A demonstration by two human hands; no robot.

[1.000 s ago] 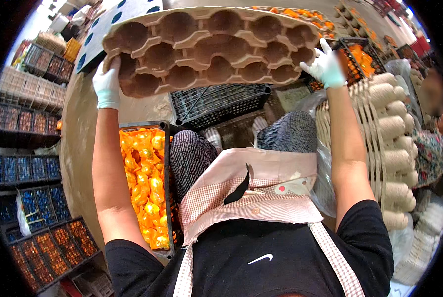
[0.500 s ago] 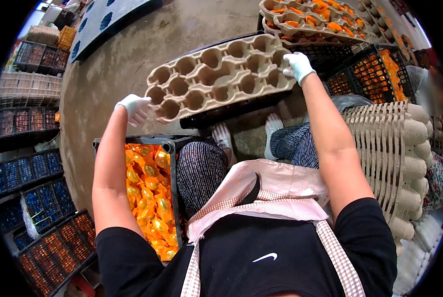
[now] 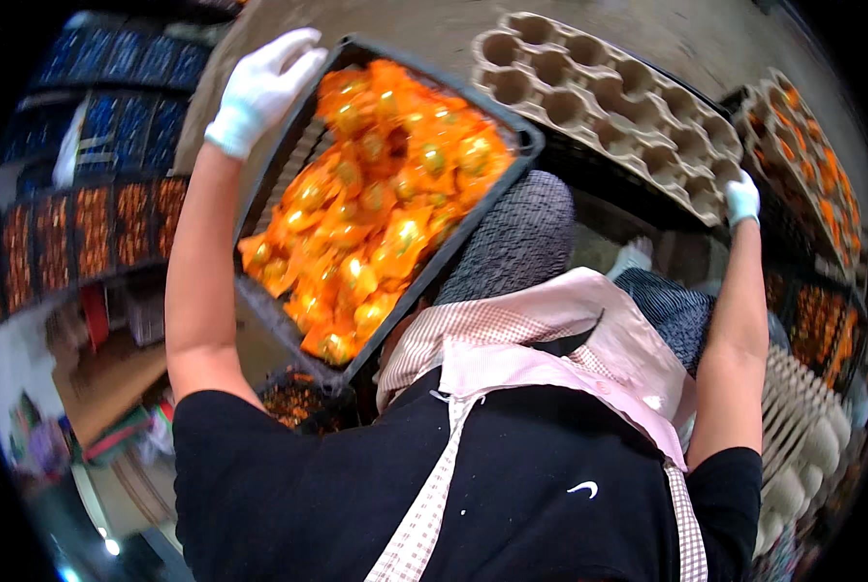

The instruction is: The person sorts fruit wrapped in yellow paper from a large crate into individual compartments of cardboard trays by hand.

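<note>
White-gloved, my left hand (image 3: 267, 87) is beside the upper left edge of a dark plastic crate (image 3: 444, 89). Its fingers are a little bent and the thumb stands apart, with nothing visible in them. Round pieces in shiny orange wrappers (image 3: 385, 199) fill most of this crate. A grey-brown moulded pulp tray (image 3: 604, 89) with rows of bare round cups lies on a black crate at the upper right. My right hand (image 3: 741, 199), also gloved, grips the tray's right end; some of its fingers are hidden.
Another pulp tray (image 3: 804, 165) holding orange pieces stands at the far right. Nested pulp trays (image 3: 793, 441) are stacked beside my right arm. Crates with blue contents (image 3: 128, 131) and orange-brown contents (image 3: 75, 242) line the left. My knee (image 3: 516, 233) is against the orange-filled crate.
My view has swung left toward the orange-filled crate. My left hand has left the pulp tray's side and moved to that crate. The tray now sits farther right, with my right hand still at its end.
</note>
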